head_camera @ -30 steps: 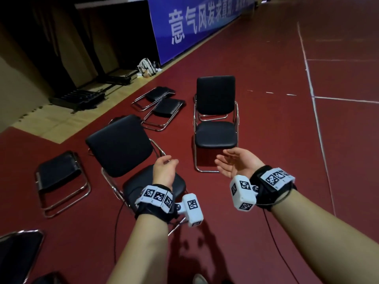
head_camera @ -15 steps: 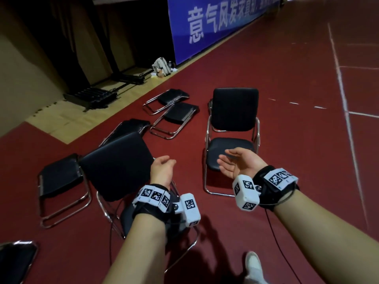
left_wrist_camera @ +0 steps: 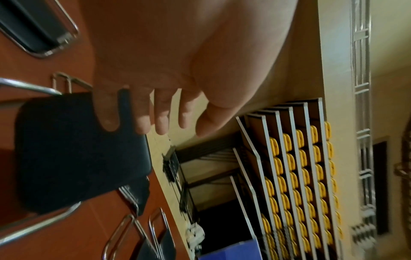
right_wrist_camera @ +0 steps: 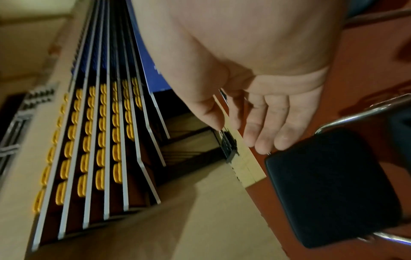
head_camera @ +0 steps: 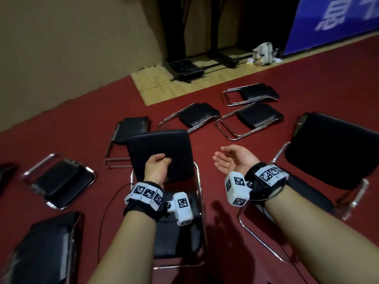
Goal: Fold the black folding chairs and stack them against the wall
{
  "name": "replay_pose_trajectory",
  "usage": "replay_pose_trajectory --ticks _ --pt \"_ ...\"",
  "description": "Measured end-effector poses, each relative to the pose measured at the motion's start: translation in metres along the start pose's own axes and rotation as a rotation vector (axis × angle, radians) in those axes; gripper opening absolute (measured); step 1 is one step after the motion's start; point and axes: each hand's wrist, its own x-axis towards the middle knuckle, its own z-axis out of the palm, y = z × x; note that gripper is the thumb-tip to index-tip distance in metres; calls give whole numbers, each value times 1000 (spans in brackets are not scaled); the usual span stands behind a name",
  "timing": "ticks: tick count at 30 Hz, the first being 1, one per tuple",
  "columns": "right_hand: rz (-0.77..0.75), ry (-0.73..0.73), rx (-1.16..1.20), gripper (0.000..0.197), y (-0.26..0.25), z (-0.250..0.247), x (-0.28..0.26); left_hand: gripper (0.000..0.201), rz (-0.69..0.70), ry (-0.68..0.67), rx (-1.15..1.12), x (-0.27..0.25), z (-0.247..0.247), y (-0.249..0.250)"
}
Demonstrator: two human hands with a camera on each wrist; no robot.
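An unfolded black chair stands right in front of me, its backrest (head_camera: 162,148) facing me and its seat (head_camera: 180,230) below my left wrist. My left hand (head_camera: 163,161) hovers in front of the backrest (left_wrist_camera: 77,149), fingers relaxed, holding nothing; whether it touches is unclear. My right hand (head_camera: 222,155) is held palm up to the right of that chair, empty, with fingers (right_wrist_camera: 264,140) loose. A second unfolded chair (head_camera: 332,150) stands at the right. Several folded chairs (head_camera: 258,116) lie flat on the red floor beyond.
The tan wall (head_camera: 71,48) rises at the upper left. Two more folded chairs (head_camera: 61,179) lie at my left. Black floor equipment (head_camera: 186,68), a white bag (head_camera: 263,53) and a blue banner (head_camera: 336,17) line the far edge. Cables trail from both wrists.
My view has swung left towards the wall and I have come closer; the near chair now stands squarely before my left hand. Both hands stay empty.
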Motion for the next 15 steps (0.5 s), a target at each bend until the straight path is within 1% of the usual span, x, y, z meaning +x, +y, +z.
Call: replay_pose_trajectory --ticks 5,6,9,12,15 --pt "131 -76 -168 7 1 63 86 20 -50 211 -69 48 -37 -7" --pt "152 -91 -195 7 2 75 99 18 -58 229 -79 57 -43 -9" --pt "201 -125 -295 19 3 117 141 15 -76 292 -116 89 -67 -11" --pt "217 -159 -325 17 -6 153 170 14 -68 345 -161 123 -80 -6" --pt "213 -160 -389 17 -24 180 197 14 -69 372 -203 151 -79 6"
